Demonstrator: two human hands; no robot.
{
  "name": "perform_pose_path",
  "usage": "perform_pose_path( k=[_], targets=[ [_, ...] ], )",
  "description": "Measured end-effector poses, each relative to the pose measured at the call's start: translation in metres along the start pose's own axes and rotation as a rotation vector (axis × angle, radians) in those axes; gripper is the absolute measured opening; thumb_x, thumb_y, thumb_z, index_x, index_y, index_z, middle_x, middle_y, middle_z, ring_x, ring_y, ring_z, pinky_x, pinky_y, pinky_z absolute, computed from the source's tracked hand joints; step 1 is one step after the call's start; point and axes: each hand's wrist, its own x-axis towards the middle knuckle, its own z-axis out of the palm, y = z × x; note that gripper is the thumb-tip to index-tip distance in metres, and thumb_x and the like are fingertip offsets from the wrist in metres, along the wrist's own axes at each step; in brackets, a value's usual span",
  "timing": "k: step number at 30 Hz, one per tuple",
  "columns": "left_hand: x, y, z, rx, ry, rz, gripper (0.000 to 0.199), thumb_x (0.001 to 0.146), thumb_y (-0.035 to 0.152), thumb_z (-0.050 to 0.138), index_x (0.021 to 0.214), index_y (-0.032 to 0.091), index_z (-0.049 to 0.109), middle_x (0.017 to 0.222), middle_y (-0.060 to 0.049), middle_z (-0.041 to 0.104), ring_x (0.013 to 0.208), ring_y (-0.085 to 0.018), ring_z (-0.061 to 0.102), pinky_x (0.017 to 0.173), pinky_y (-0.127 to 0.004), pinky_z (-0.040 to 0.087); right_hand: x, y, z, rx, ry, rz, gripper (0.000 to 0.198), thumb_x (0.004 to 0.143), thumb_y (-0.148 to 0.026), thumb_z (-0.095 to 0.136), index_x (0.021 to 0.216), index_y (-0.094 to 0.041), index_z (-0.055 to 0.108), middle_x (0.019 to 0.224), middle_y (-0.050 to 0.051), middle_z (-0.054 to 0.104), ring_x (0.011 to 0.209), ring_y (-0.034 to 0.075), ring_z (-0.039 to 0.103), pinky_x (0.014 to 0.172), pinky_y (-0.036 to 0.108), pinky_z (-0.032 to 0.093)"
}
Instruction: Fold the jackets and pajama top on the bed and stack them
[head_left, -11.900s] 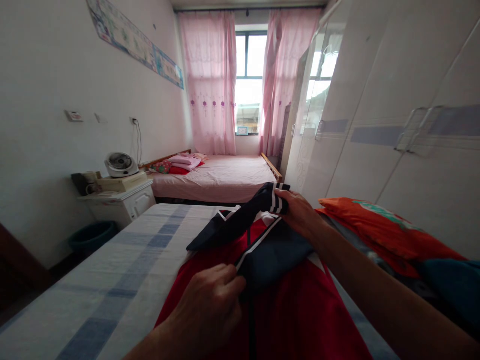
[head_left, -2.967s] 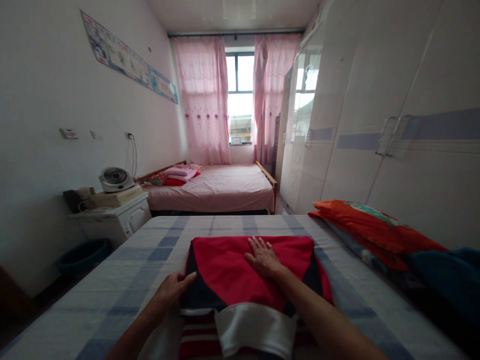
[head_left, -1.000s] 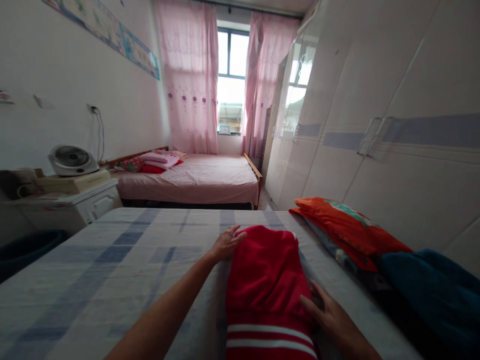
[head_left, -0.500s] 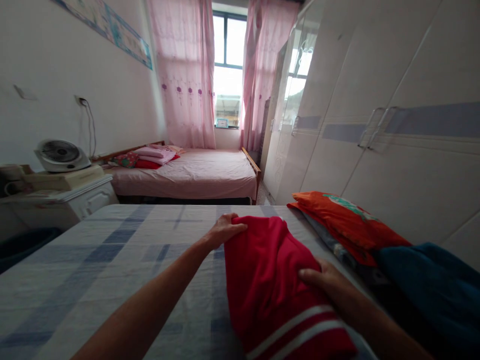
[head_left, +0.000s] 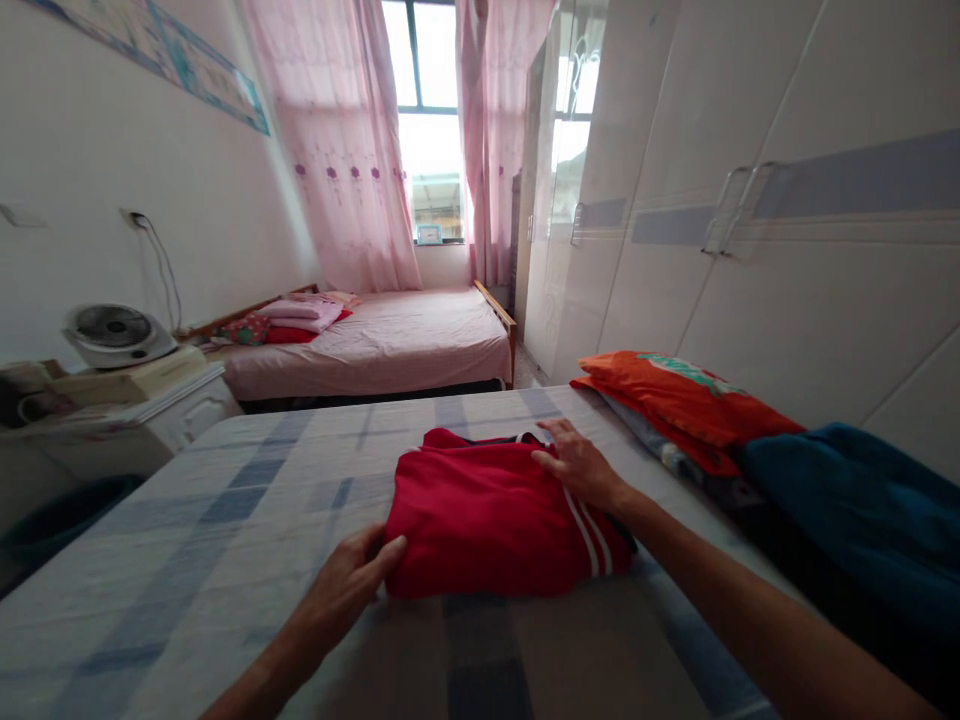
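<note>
A red garment [head_left: 480,515], folded into a rough rectangle, lies on the bed's blue-and-white sheet [head_left: 300,530]. Two white stripes run down its right end, and some dark and white trim shows along the far edge. My left hand [head_left: 364,565] grips the left edge, thumb on top and the other fingers mostly hidden at the side. At the far right corner, my right hand [head_left: 581,465] rests on the cloth with its fingers stretched out and apart.
An orange cloth item [head_left: 682,400] and a dark teal one [head_left: 855,520] are piled along the bed's right side. White wardrobes [head_left: 750,290] stand beyond them. At left are a fan [head_left: 116,330] on a cabinet and a dark tub [head_left: 67,520]. Another bed [head_left: 405,340] stands by the window.
The red garment, held up and hanging from my left hand before, now lies folded flat. My left hand has come nearer and left; my right hand has moved to the far corner.
</note>
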Motion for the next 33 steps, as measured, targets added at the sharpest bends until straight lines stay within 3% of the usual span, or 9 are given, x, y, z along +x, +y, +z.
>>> perform_pose_path(
  k=[2, 4, 8, 13, 16, 18, 22, 29, 33],
  targets=[
    [0.003, 0.002, -0.002, 0.055, -0.01, 0.077, 0.037, 0.072, 0.053, 0.061, 0.078, 0.017, 0.066, 0.073, -0.001, 0.066, 0.071, -0.02, 0.058, 0.057, -0.023, 0.043, -0.028, 0.005, -0.005, -0.135, 0.192, 0.06, 0.039, 0.083, -0.034, 0.044, 0.115, -0.013, 0.053, 0.117, 0.014, 0.057, 0.108, 0.023, 0.052, 0.093, 0.035, 0.036],
    [0.006, 0.004, -0.001, 0.034, 0.002, 0.106, 0.038, 0.075, 0.054, 0.058, 0.075, 0.017, 0.064, 0.072, -0.001, 0.066, 0.074, -0.02, 0.058, 0.063, -0.024, 0.044, -0.058, 0.011, -0.016, -0.246, 0.251, 0.2, 0.033, 0.086, -0.039, 0.038, 0.1, -0.017, 0.057, 0.099, 0.01, 0.063, 0.09, 0.022, 0.058, 0.081, 0.034, 0.041],
    [0.013, 0.005, 0.006, -0.09, 0.005, 0.015, 0.043, 0.076, 0.058, 0.055, 0.075, 0.016, 0.064, 0.072, -0.002, 0.067, 0.074, -0.021, 0.061, 0.064, -0.026, 0.044, -0.105, 0.016, -0.024, -0.199, -0.01, 0.4, 0.037, 0.086, -0.049, 0.035, 0.075, -0.023, 0.059, 0.076, 0.005, 0.066, 0.072, 0.021, 0.062, 0.066, 0.032, 0.041],
    [0.03, 0.015, 0.014, -0.271, -0.03, -0.142, 0.041, 0.072, 0.05, 0.062, 0.082, 0.011, 0.064, 0.07, -0.007, 0.069, 0.073, -0.024, 0.065, 0.058, -0.027, 0.047, -0.105, 0.009, -0.016, 0.323, -0.042, 0.44, 0.037, 0.08, -0.049, 0.048, 0.091, -0.017, 0.062, 0.09, 0.005, 0.07, 0.087, 0.023, 0.064, 0.076, 0.032, 0.047],
    [0.038, 0.029, 0.021, -0.313, -0.034, -0.027, 0.036, 0.071, 0.04, 0.065, 0.094, 0.012, 0.064, 0.076, -0.007, 0.07, 0.076, -0.024, 0.065, 0.064, -0.029, 0.049, -0.091, -0.001, -0.014, 0.678, -0.068, 0.471, 0.039, 0.076, -0.047, 0.054, 0.096, -0.014, 0.06, 0.087, 0.005, 0.071, 0.081, 0.022, 0.065, 0.072, 0.033, 0.051],
    [0.043, 0.037, 0.024, -0.337, -0.028, 0.137, 0.037, 0.073, 0.035, 0.063, 0.104, 0.015, 0.062, 0.089, -0.006, 0.071, 0.082, -0.022, 0.065, 0.073, -0.029, 0.05, -0.086, -0.006, -0.014, 0.736, 0.036, 0.438, 0.041, 0.075, -0.047, 0.055, 0.1, -0.014, 0.058, 0.085, 0.004, 0.07, 0.076, 0.022, 0.065, 0.067, 0.032, 0.051],
    [0.056, 0.034, 0.027, -0.191, 0.015, 0.292, 0.038, 0.079, 0.031, 0.051, 0.112, 0.015, 0.058, 0.104, -0.006, 0.068, 0.09, -0.021, 0.064, 0.08, -0.029, 0.049, -0.085, 0.004, -0.009, 0.599, 0.282, 0.462, 0.042, 0.077, -0.048, 0.05, 0.103, -0.016, 0.055, 0.084, 0.004, 0.069, 0.074, 0.021, 0.063, 0.064, 0.03, 0.05],
    [0.081, -0.007, 0.026, 0.151, 0.223, 0.127, 0.041, 0.081, 0.031, 0.047, 0.111, 0.005, 0.057, 0.101, -0.018, 0.067, 0.095, -0.028, 0.063, 0.082, -0.035, 0.046, -0.077, 0.033, 0.004, 0.213, 0.204, 0.487, 0.035, 0.078, -0.045, 0.043, 0.091, -0.015, 0.056, 0.09, 0.01, 0.067, 0.086, 0.023, 0.063, 0.076, 0.032, 0.047],
    [0.072, -0.001, 0.02, 0.333, 0.297, 0.172, 0.048, 0.081, 0.026, 0.049, 0.125, 0.005, 0.048, 0.118, -0.02, 0.059, 0.107, -0.029, 0.057, 0.092, -0.039, 0.041, -0.075, 0.036, 0.001, -0.008, 0.162, 0.499, 0.037, 0.083, -0.039, 0.037, 0.104, -0.013, 0.053, 0.095, 0.013, 0.066, 0.087, 0.024, 0.064, 0.077, 0.035, 0.047]
  ],
)
